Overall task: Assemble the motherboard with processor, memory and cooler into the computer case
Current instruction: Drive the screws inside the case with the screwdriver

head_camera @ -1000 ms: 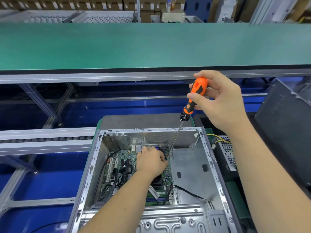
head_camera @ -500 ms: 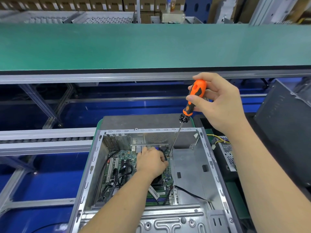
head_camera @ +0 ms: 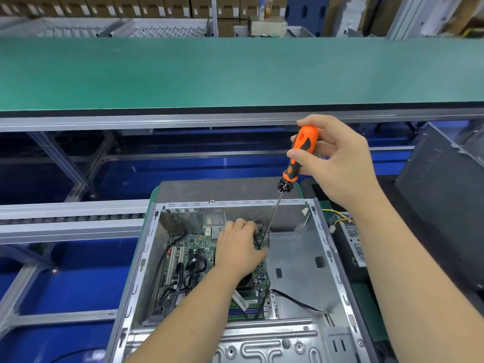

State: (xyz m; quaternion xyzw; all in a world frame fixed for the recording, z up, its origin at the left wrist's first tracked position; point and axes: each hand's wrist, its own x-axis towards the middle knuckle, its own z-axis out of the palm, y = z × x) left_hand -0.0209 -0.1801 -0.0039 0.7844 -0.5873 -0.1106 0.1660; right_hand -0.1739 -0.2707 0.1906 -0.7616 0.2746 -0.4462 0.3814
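An open silver computer case [head_camera: 146, 258] lies below me with a green motherboard [head_camera: 195, 260] inside it on the left. My right hand [head_camera: 337, 163] grips the orange and black handle of a screwdriver [head_camera: 298, 158]. Its long shaft slants down into the case, and the tip meets the board's far right corner. My left hand [head_camera: 239, 248] reaches into the case and rests on the board beside that tip, fingers curled; what it holds is hidden. A dark cooler [head_camera: 247, 282] shows partly under my left wrist. Memory sticks [head_camera: 242, 311] lie at the board's near edge.
Black cables [head_camera: 183, 276] cross the board's left half, and one black cable [head_camera: 296, 301] runs over the bare case floor on the right. A power supply [head_camera: 351, 237] with yellow wires sits outside the right wall. A grey panel [head_camera: 445, 195] leans farther right. A green conveyor belt [head_camera: 235, 72] runs behind.
The right hand has shifted slightly on the screwdriver handle, fingers repositioned as in turning it. The left hand and the screwdriver tip stay in place.
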